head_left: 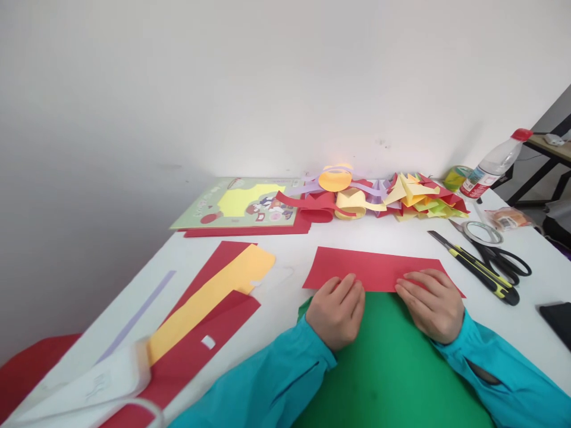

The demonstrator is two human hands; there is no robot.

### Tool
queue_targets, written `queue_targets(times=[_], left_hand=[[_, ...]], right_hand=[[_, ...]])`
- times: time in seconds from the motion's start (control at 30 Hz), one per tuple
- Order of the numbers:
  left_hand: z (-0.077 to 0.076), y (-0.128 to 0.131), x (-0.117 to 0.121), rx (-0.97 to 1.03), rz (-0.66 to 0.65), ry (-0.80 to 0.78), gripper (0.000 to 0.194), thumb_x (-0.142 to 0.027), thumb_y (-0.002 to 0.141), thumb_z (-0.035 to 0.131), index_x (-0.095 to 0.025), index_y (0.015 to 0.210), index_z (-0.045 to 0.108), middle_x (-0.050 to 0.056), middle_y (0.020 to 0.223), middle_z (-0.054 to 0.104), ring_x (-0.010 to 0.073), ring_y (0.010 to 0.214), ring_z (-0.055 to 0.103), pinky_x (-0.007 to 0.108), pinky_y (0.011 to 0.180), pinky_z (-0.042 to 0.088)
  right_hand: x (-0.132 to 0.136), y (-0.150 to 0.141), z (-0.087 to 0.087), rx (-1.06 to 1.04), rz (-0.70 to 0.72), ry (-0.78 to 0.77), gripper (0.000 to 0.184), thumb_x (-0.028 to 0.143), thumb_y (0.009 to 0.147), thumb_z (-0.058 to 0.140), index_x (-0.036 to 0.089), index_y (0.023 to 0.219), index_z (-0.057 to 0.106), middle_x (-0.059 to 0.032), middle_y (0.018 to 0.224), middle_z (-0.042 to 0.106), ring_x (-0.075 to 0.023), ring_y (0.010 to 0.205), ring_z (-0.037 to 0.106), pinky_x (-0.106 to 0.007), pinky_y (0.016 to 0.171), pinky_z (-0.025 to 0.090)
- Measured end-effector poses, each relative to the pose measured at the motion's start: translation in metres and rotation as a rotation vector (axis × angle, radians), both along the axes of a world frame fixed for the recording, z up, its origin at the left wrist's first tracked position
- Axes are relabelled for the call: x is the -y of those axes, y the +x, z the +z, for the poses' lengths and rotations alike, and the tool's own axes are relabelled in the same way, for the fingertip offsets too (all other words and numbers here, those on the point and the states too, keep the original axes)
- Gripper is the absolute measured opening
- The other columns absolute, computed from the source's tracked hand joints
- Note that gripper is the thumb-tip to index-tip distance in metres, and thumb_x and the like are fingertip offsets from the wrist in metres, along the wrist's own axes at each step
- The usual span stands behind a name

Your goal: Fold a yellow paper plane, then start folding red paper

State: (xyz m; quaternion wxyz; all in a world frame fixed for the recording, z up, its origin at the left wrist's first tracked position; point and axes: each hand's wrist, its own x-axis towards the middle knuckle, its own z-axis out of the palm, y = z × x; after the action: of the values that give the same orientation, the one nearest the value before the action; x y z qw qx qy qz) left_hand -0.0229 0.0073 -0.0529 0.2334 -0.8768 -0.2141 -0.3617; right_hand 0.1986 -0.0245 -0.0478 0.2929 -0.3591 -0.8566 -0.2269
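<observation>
A rectangular sheet of red paper (375,267) lies across the table's front edge, its long side towards me. My left hand (338,312) grips the near edge left of the middle, fingers curled on top and the thumb hidden. Further right along that same edge, my right hand (430,303) pinches the paper with bent fingers. Green cloth (388,368) fills the space below the sheet, between my blue sleeves. A black and yellow utility knife (477,267) and black-handled scissors (495,255) lie to the right of my right hand.
Red and orange paper strips (214,297) lie at left beside a white device (89,386) with a cord and a purple strip (136,318). Folded paper pieces (414,193) are heaped by the wall, near a plastic bottle (495,163), a tape roll (483,233) and a paper pad (200,205).
</observation>
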Motion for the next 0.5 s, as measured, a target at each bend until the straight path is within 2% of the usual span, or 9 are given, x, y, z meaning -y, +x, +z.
queue_targets(times=[0.27,0.5], left_hand=[[0.000,-0.016,-0.013,0.014,0.077,0.033,0.007,-0.006,0.076,0.058,-0.009,0.079,0.064,0.011,0.080,0.069,0.0244,0.082,0.064,0.035,0.064,0.051],[0.004,-0.030,-0.024,0.016,0.142,0.072,0.009,-0.005,0.072,0.061,-0.008,0.080,0.064,0.011,0.078,0.069,0.0245,0.081,0.064,0.034,0.063,0.049]], right_hand=[[-0.002,0.005,0.007,-0.068,-0.072,0.046,0.018,0.010,0.079,0.056,0.017,0.094,0.064,-0.0028,0.084,0.072,-0.0212,0.090,0.061,-0.041,0.084,0.041],[-0.005,0.014,0.004,-0.104,-0.106,0.055,0.024,0.009,0.075,0.060,0.019,0.097,0.063,-0.0008,0.086,0.072,-0.0219,0.092,0.061,-0.041,0.086,0.040]])
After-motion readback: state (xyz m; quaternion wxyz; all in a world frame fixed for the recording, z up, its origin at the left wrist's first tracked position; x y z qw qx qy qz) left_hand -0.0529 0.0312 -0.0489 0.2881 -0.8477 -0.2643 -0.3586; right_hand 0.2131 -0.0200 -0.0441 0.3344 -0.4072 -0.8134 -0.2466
